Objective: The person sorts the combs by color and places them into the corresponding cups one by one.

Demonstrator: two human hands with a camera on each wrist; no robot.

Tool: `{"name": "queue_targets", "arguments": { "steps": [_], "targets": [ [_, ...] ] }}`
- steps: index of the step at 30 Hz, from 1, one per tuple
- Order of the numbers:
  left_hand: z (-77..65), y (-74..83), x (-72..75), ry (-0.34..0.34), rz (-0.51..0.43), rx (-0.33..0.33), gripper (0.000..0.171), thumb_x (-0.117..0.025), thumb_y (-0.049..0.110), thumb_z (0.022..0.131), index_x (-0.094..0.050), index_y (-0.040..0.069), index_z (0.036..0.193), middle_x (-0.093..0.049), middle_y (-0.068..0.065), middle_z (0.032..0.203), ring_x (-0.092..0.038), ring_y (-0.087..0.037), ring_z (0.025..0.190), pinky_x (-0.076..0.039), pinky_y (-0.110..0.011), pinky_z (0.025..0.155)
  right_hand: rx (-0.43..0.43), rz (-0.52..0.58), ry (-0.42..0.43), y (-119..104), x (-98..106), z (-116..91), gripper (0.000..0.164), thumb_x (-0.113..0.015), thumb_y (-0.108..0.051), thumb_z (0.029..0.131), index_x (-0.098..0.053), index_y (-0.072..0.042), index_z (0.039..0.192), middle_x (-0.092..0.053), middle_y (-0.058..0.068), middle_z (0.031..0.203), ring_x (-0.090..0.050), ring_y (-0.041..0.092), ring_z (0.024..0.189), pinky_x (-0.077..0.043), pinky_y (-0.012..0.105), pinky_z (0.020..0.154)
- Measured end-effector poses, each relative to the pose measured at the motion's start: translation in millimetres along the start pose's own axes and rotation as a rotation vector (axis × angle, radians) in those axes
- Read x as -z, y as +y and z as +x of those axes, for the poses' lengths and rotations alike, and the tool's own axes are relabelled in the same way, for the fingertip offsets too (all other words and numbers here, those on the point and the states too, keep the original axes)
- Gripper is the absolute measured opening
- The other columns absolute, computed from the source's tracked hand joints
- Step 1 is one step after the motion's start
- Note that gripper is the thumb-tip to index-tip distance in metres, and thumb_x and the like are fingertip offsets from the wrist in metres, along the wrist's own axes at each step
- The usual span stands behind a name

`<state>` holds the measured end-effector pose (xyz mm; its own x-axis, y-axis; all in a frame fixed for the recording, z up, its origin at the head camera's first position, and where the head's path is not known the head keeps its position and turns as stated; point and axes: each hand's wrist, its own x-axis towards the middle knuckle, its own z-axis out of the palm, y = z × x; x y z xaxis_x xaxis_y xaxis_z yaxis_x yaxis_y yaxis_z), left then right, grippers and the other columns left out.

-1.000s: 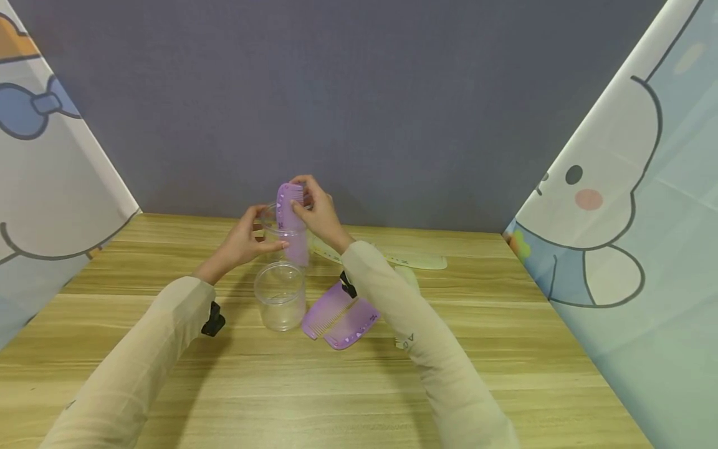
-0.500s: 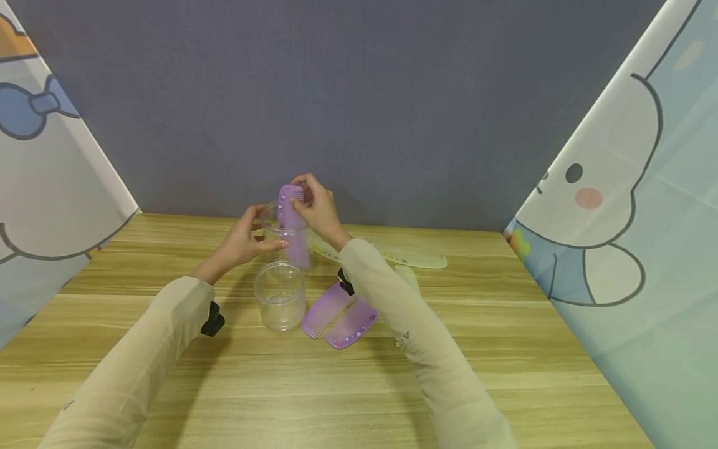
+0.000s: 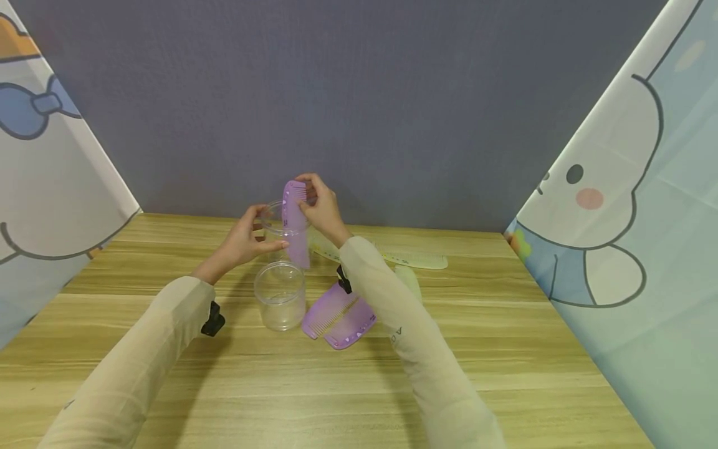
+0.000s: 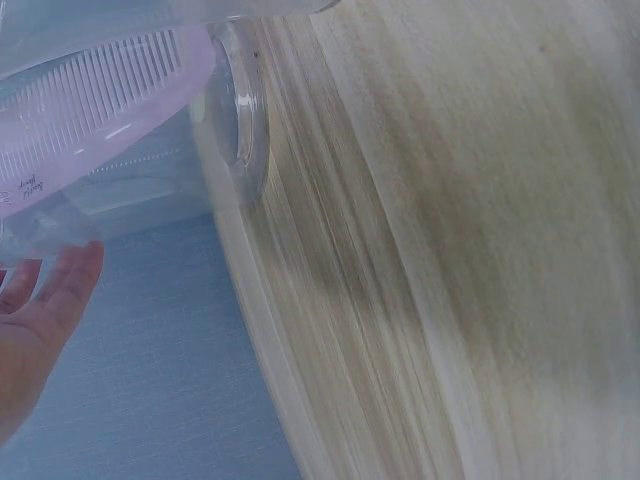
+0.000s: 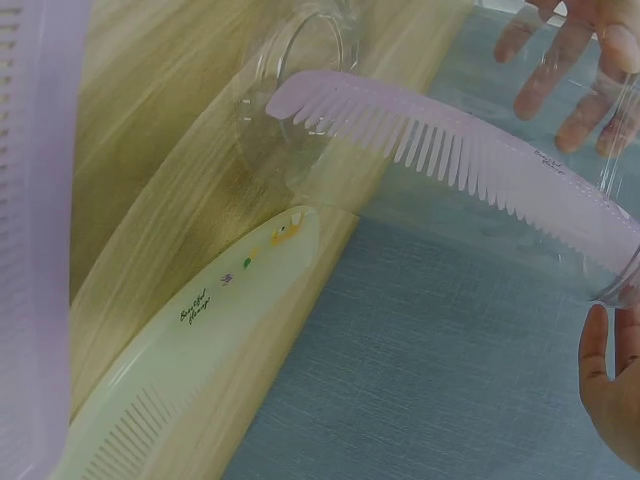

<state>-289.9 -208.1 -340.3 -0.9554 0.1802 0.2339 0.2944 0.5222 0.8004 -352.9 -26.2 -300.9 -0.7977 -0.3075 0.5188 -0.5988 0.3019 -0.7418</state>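
My left hand (image 3: 242,240) grips a clear plastic cup (image 3: 273,223) near the back of the table, thumb on the near side. My right hand (image 3: 326,213) pinches a purple comb (image 3: 292,215) near its upper end, over the cup's rim. The comb stands nearly upright, its lower part inside the cup and its top above the rim. Through the clear wall in the right wrist view, the comb's teeth (image 5: 440,150) show, with its lower end near the cup's base. Some right fingers are hidden behind the comb.
Just in front stands a second clear cup (image 3: 280,317). To its right lie two purple combs (image 3: 354,323), teeth facing. Pale green combs (image 3: 429,261) lie farther back and right, partly covered by the right sleeve (image 3: 401,330). A grey panel (image 3: 359,112) rises behind the table.
My right hand and the purple comb have shifted slightly right, and the comb's top sits a little higher and more upright. The left hand and both cups have stayed in place.
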Motion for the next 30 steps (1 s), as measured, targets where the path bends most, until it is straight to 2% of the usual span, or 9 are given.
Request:
{"name": "queue_targets", "arguments": {
  "steps": [13,19,25,30],
  "targets": [
    [1.2,-1.5,-1.5,0.0,0.012,-0.006,0.094,-0.076,0.029,0.074,-0.017,-0.001,0.14,-0.031,-0.026,0.139,-0.037,-0.05,0.122,-0.044,-0.055,0.096,-0.039,-0.008,0.017,3.3,-0.3,0.2,0.047,-0.057,0.011,0.079,-0.05,-0.01,0.121,-0.06,0.012,0.103,-0.059,0.022,0.089,-0.051,0.017,0.067],
    [1.9,-2.9,-1.4,-0.005,0.011,-0.004,0.097,-0.077,0.03,0.073,-0.015,-0.001,0.141,-0.029,-0.026,0.14,-0.036,-0.05,0.123,-0.043,-0.055,0.096,-0.065,0.018,0.036,4.5,-0.8,-0.2,0.049,-0.057,0.013,0.079,-0.049,-0.009,0.122,-0.059,0.014,0.105,-0.058,0.026,0.093,-0.053,0.022,0.071],
    [2.2,-2.8,-1.3,-0.007,0.007,-0.005,0.097,-0.076,0.03,0.073,-0.015,-0.001,0.141,-0.029,-0.027,0.14,-0.036,-0.049,0.123,-0.043,-0.055,0.096,-0.079,0.013,0.037,5.2,0.0,0.4,0.049,-0.058,0.012,0.078,-0.049,-0.009,0.122,-0.059,0.014,0.105,-0.059,0.023,0.091,-0.054,0.023,0.075],
    [2.0,-2.8,-1.2,0.006,0.001,-0.008,0.095,-0.077,0.027,0.073,-0.016,-0.002,0.14,-0.028,-0.027,0.14,-0.037,-0.05,0.122,-0.044,-0.055,0.096,-0.069,0.034,0.032,3.9,4.2,0.8,0.051,-0.058,0.013,0.076,-0.048,-0.006,0.122,-0.059,0.017,0.104,-0.06,0.025,0.09,-0.055,0.031,0.079]
  ]
}}
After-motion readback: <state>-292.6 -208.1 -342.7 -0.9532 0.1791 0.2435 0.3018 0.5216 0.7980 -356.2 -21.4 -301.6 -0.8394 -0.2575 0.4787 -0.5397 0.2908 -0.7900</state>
